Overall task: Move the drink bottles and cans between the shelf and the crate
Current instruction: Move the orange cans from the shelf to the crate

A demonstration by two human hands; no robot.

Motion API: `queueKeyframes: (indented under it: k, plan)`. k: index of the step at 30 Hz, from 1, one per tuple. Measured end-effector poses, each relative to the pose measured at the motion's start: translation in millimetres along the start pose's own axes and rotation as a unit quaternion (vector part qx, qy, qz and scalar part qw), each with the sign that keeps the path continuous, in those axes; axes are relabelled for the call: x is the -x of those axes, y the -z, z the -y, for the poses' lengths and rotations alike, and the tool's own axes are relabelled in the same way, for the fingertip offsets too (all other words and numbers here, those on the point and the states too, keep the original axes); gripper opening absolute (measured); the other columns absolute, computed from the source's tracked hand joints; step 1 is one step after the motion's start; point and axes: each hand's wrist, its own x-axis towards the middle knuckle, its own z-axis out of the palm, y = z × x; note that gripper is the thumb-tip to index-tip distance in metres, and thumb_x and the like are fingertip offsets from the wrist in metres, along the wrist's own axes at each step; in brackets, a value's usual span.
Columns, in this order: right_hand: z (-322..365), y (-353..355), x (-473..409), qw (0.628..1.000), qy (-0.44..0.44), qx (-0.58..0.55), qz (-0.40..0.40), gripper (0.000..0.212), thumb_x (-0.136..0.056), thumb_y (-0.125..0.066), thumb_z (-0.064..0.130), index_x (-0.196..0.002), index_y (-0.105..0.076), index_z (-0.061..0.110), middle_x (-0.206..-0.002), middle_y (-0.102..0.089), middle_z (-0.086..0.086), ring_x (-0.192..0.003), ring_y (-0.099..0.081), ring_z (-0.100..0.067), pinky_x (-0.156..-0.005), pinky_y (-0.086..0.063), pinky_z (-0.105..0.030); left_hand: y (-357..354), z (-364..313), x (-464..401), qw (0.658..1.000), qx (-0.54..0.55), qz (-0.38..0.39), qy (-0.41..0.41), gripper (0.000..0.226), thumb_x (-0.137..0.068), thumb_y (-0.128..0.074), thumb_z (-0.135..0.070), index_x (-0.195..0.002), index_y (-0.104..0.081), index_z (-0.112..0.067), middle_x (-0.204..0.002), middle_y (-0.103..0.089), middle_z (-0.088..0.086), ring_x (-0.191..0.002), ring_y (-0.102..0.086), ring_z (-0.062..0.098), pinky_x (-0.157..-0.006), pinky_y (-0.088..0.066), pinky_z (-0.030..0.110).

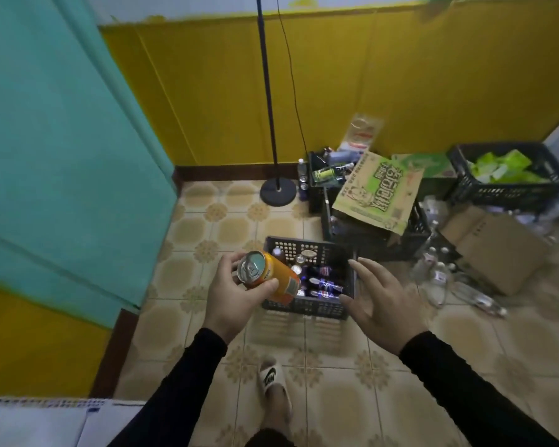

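A person stands over a tiled floor (336,398), looking down at both arms in black sleeves. The left hand (236,295) has its grip curled round an orange drink can (271,279), thumb on one side and fingers on the other; the can lies tilted with its silver pull-tab top facing up toward the camera. The right hand (381,298) is open with fingers spread, holding nothing, hovering above the right edge of a dark plastic crate (307,309). The can is held in the air above the crate's left side, not touching it.

The crate sits on the floor just ahead of the feet and holds several dark bottles and cans (320,282). No shelf can be made out.

To handle the can well, it seems wise to keep it clear of the packed drinks, turn it upright, and use the free right hand to steady the crate or take the next drink.

Beyond stand more dark crates, a green-printed cardboard box (378,191), loose clear bottles (439,272), a lamp stand base (277,190), yellow walls and a teal panel (62,156). One white slipper (271,379) shows below.
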Motion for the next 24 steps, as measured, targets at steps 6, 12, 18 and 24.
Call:
queueKeyframes:
  k: [6, 12, 18, 24]
  plan:
    - [-51.9, -96.0, -63.0, 0.989, -0.090, -0.012, 0.116, 0.066, -0.093, -0.048, 0.055, -0.142, -0.050, 0.011, -0.135, -0.057, -0.014, -0.123, -0.056, -0.029, -0.099, -0.048, -0.037, -32.5, 60.3, -130.1, 0.991, -0.112, 0.067, 0.034, 0.061, -0.076, -0.087, -0.026, -0.125, -0.050, -0.025, -0.108, -0.058, -0.019, -0.097, -0.061, -0.001, -0.070, -0.047, 0.005]
    - [-122.0, -211.4, -100.5, 0.964, -0.129, -0.007, 0.233, 0.070, -0.095, -0.040, 0.061, -0.143, -0.049, 0.011, -0.139, -0.054, -0.012, -0.129, -0.051, -0.028, -0.105, -0.043, -0.038, -90.3, 161.0, -237.5, 0.965, -0.216, 0.103, 0.108, 0.066, -0.080, -0.081, -0.028, -0.136, -0.049, -0.019, -0.122, -0.046, -0.001, -0.109, -0.053, 0.015, -0.089, -0.040, 0.021]
    - [-223.3, -391.4, -106.9, 0.935, -0.130, 0.013, 0.330, 0.077, -0.095, -0.027, 0.066, -0.153, -0.035, 0.016, -0.153, -0.040, -0.008, -0.141, -0.037, -0.024, -0.114, -0.035, -0.036, -165.2, 336.4, -316.1, 0.936, -0.274, 0.116, 0.190, 0.070, -0.076, -0.083, -0.029, -0.136, -0.048, -0.017, -0.125, -0.041, 0.003, -0.101, -0.049, 0.015, -0.088, -0.043, 0.023]
    - [-298.8, -530.3, -89.9, 0.921, -0.140, 0.020, 0.364, 0.093, -0.084, -0.002, 0.073, -0.156, -0.027, 0.019, -0.159, -0.031, -0.008, -0.146, -0.028, -0.025, -0.119, -0.027, -0.037, -222.4, 493.2, -361.9, 0.897, -0.355, 0.182, 0.191, 0.075, -0.074, -0.086, -0.041, -0.134, -0.049, -0.014, -0.130, -0.049, 0.005, -0.104, -0.057, 0.020, -0.091, -0.048, 0.028]
